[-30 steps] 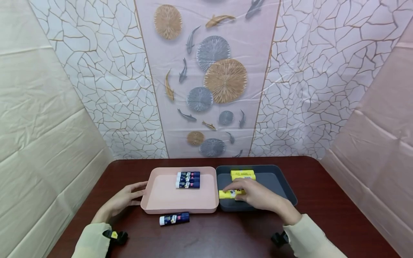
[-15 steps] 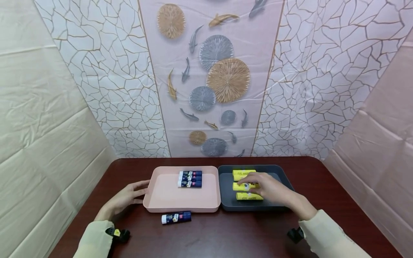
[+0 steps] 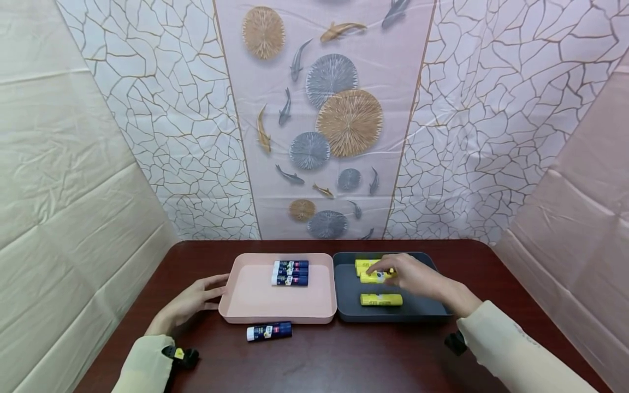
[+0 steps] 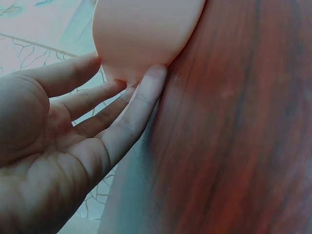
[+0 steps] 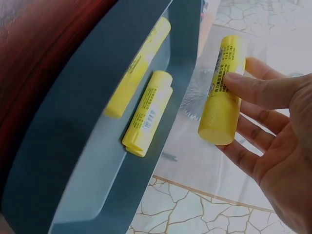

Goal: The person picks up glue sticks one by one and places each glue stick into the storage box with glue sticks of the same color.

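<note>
My right hand [image 3: 413,275] pinches a yellow glue stick [image 5: 222,92] between thumb and fingers, above the dark grey tray [image 3: 346,305]. Another yellow glue stick [image 3: 381,299] lies near the front of that tray. At its back, more yellow [image 3: 362,266] shows partly behind my hand; the right wrist view has a glue stick [image 5: 148,114] there with a second edge beside it. My left hand [image 3: 191,303] touches the left end of the pink tray [image 4: 146,34] with thumb and extended fingertips.
Several navy glue sticks with white caps [image 3: 290,280] lie together at the back of the pink tray. One more navy glue stick [image 3: 269,331] rests on the dark red table [image 3: 314,360] in front of it. Patterned cloth [image 3: 447,180] rises behind the table.
My right hand has moved back and to the right over the grey tray with its glue stick. The front yellow glue stick has come into full view. The left hand keeps its place at the pink tray.
</note>
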Tool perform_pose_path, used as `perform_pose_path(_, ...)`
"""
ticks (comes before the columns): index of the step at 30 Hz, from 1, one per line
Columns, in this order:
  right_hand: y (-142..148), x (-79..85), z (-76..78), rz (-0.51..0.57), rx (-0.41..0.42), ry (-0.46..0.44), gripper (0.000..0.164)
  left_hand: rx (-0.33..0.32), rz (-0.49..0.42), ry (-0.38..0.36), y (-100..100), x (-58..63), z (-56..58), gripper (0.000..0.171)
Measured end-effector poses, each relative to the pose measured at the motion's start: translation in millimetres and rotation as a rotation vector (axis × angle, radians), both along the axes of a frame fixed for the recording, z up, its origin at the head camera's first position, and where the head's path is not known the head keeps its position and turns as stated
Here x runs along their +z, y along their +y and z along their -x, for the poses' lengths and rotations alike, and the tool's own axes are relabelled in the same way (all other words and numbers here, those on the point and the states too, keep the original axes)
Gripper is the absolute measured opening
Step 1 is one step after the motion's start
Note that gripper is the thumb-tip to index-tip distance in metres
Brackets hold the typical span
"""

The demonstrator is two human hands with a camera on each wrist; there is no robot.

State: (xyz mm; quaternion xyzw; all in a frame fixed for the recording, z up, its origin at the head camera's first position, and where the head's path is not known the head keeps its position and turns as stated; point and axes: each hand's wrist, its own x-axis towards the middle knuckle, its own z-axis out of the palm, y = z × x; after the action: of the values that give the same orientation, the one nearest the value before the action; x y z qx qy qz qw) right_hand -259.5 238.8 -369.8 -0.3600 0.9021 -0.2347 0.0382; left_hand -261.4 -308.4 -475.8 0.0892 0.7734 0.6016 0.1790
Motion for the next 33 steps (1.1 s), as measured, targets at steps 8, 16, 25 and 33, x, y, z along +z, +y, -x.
perform_pose_path(8, -2, 1.8, 10.2, -0.006, 0.046, -0.013, 0.042, 0.001, -0.004, -0.005, 0, 1.8, -1.1, 0.065)
perform_pose_path(16, 0, 4.1, 25.0, -0.015, 0.044, -0.066, 0.045, 0.007, 0.008, -0.005, -1, 2.1, -0.6, 0.066)
perform_pose_path(25, -5, 7.9, 34.8, -0.141, 0.041, -0.086, 0.043, 0.015, 0.021, -0.005, 2, 4.5, -1.4, 0.064)
perform_pose_path(33, -10, 8.5, 44.9, -0.180, 0.042, -0.123, 0.047, 0.022, 0.022, -0.008, 1, 3.4, -1.4, 0.064)
